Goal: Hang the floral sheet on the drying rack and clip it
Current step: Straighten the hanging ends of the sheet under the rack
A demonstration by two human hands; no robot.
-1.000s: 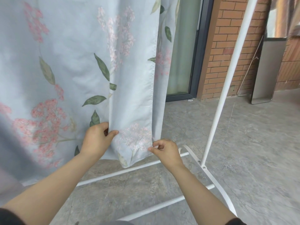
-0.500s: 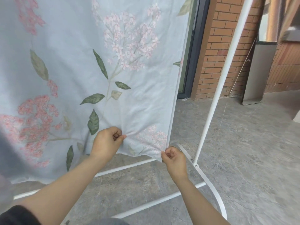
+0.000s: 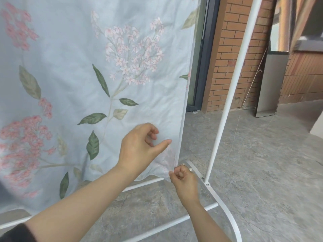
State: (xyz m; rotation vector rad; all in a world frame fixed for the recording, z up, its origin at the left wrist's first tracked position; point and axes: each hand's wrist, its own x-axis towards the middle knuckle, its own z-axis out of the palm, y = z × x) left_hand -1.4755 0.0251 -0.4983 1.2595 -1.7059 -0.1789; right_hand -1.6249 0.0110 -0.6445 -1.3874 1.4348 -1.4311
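- Right hand (image 3: 183,179): clamped in a pinch on the bottom right corner of the pale blue cotton sheet printed with pink blossom and green leaves (image 3: 73,70), drawing that corner down and taut.
- Left hand (image 3: 139,149): half a second ago it gripped a fold near the sheet's lower edge; now its fingers are apart, thumb extended, holding nothing, poised just in front of the cloth.
- Judgement: the release suggests the smoothing of the lower edge is ending; the sheet now hangs flat, where a second ago its right edge was folded over.
- Sheet position: draped from above, out of frame, hanging inside the white tubular metal drying rack (image 3: 232,81), its right edge near the rack's slanted upright, its bottom hem just above the base bars.
- No clips are visible; clipping appears not yet done.
- Obstructions: the curved base rail lies just beside the right hand and could snag the corner.
- Beyond: grey stone-look floor (image 3: 262,163), red brick wall (image 3: 232,49), dark-framed glass door (image 3: 204,55), and a tall metallic panel leaning against the wall (image 3: 272,84), all well apart from the work.
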